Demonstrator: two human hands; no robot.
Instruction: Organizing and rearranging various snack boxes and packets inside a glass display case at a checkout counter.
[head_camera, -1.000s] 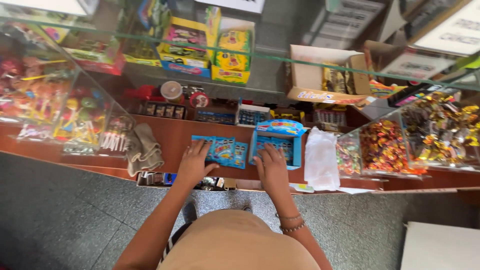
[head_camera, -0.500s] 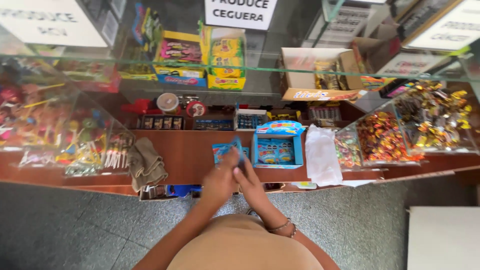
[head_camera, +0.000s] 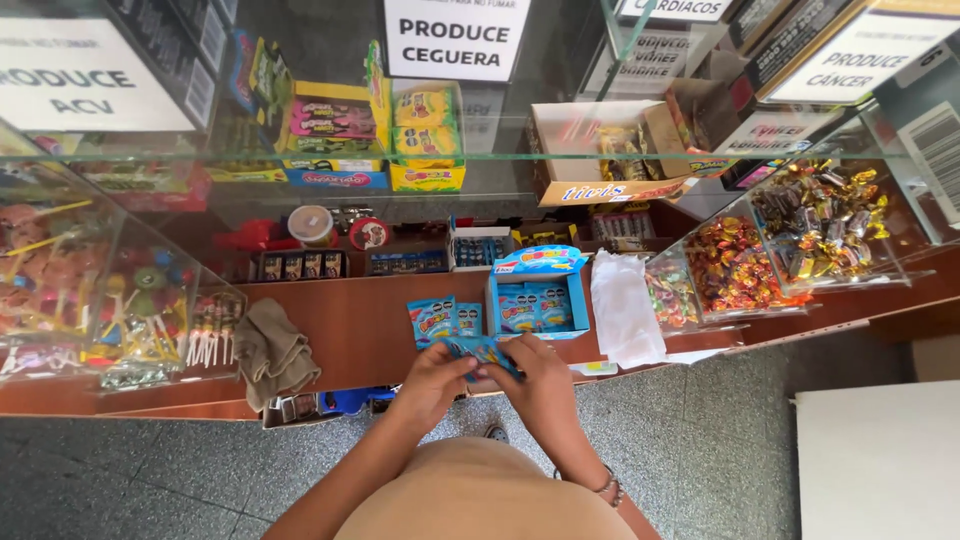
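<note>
Now both hands have come off the table (head_camera: 350, 340) and met just in front of the body, at about six o'clock from the open blue box (head_camera: 537, 300). A second ago they lay spread flat, one on the loose packets, one at the box; half a second ago they were already drawing together. The left hand (head_camera: 430, 385) and the right hand (head_camera: 540, 385) pinch a small stack of blue packets (head_camera: 482, 350) between them, the fingers (head_camera: 462, 362) curled closed over its edges, thumbs on top. So some packets have been lifted clear of the wood and are being gathered or squared in the hands.

At nine o'clock of the box, two more blue packets (head_camera: 443, 320) lie flat on the table, apart from the hands. The box holds several packets standing upright. A white plastic bag (head_camera: 622, 305) lies at its three o'clock, and a crumpled brown cloth (head_camera: 272, 350) lies well off at nine o'clock.
</note>
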